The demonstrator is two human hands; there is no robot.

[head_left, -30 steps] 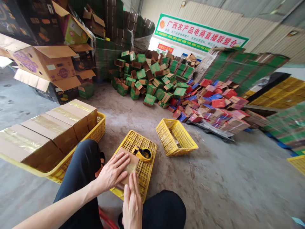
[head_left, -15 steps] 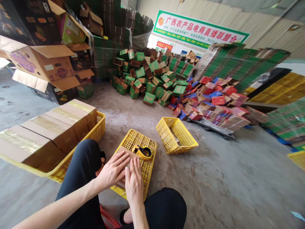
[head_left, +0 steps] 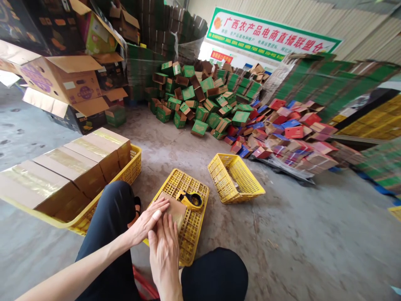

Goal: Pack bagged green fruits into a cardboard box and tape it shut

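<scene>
A small brown cardboard box point(head_left: 176, 210) lies on an upturned yellow plastic crate point(head_left: 192, 234) between my knees. Both my hands rest on the box and hide its near part. My left hand point(head_left: 149, 221) is flat, fingers stretched out over the box's left side. Beside it, my right hand point(head_left: 165, 246) lies with fingers extended, its fingertips close to the left hand. A strip of tape shows on the box's top near the right fingers. Just beyond the box, a yellow tape dispenser point(head_left: 191, 200) sits on the crate, touched by neither hand.
To my left, a long yellow crate point(head_left: 136, 165) holds several taped cardboard boxes point(head_left: 67, 161). Another yellow crate point(head_left: 250, 184) stands ahead to the right. Heaps of green boxes point(head_left: 200, 127) and red boxes point(head_left: 294, 132) lie farther off. Large cartons point(head_left: 62, 79) are stacked at left.
Both hands have slid back toward me over the box, the right one also leftward, baring more of the box's far part. The view has shifted slightly.
</scene>
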